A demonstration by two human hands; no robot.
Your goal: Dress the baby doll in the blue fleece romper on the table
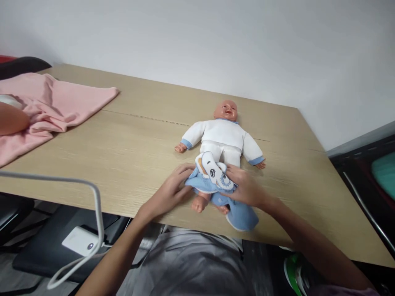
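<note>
A baby doll (222, 133) in a white top with blue cuffs lies on its back on the table, head toward the wall. Over its lower legs is a small blue garment (242, 214) with a white cartoon animal face on it. My left hand (177, 185) grips the garment's left edge beside one bare foot of the doll. On the other side, my right hand (245, 185) pinches the garment near the cartoon face. The doll's other foot is partly covered by the blue cloth.
A pink blanket (68, 100) lies at the table's left, with part of a person's arm or another doll's limb on it. A white power bank (80, 241) with a cable (98, 205) rests on a black chair below. The wall borders the table's far edge.
</note>
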